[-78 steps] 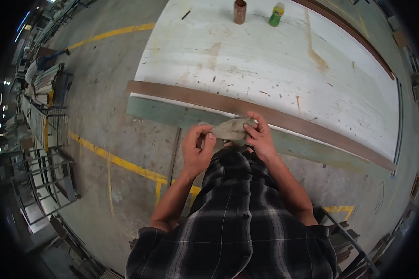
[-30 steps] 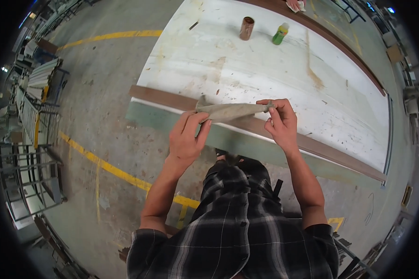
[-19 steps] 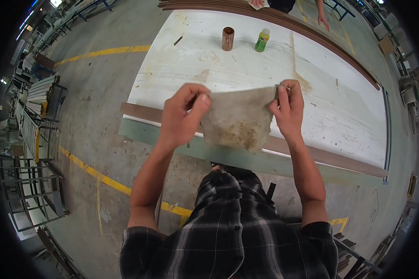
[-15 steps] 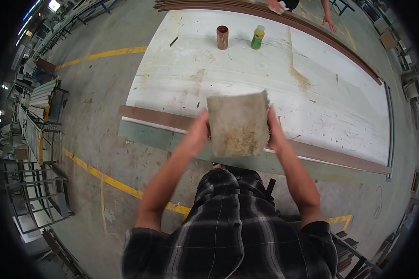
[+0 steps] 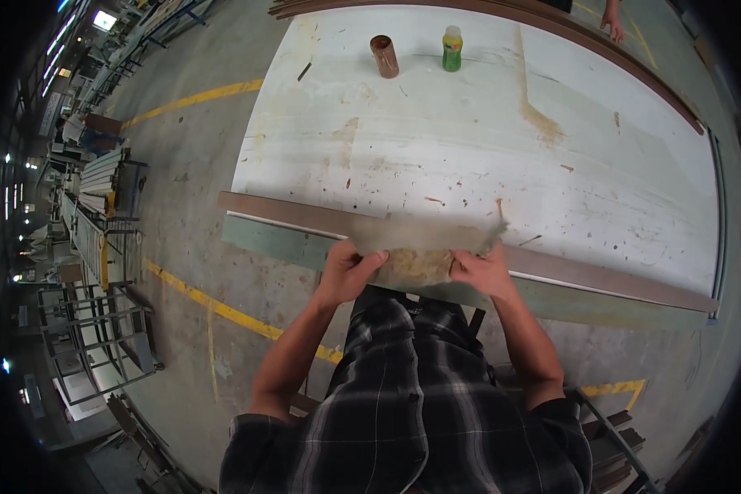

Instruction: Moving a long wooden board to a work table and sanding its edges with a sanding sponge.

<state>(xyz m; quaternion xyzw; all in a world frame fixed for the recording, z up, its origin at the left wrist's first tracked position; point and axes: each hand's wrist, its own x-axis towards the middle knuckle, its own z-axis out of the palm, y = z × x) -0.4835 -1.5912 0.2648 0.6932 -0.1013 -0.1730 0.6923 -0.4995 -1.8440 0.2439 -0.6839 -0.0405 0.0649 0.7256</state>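
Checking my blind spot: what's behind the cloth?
The brown strip and green panel show on both sides of the cloth; whatever lies directly behind it is covered.

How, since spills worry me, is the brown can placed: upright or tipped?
Upright: the can stands on the table, its open mouth facing up. Fullness: cannot tell.

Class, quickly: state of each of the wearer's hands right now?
Left hand: closed, holding the stained cloth at its left side.
Right hand: closed, holding the cloth's right side.
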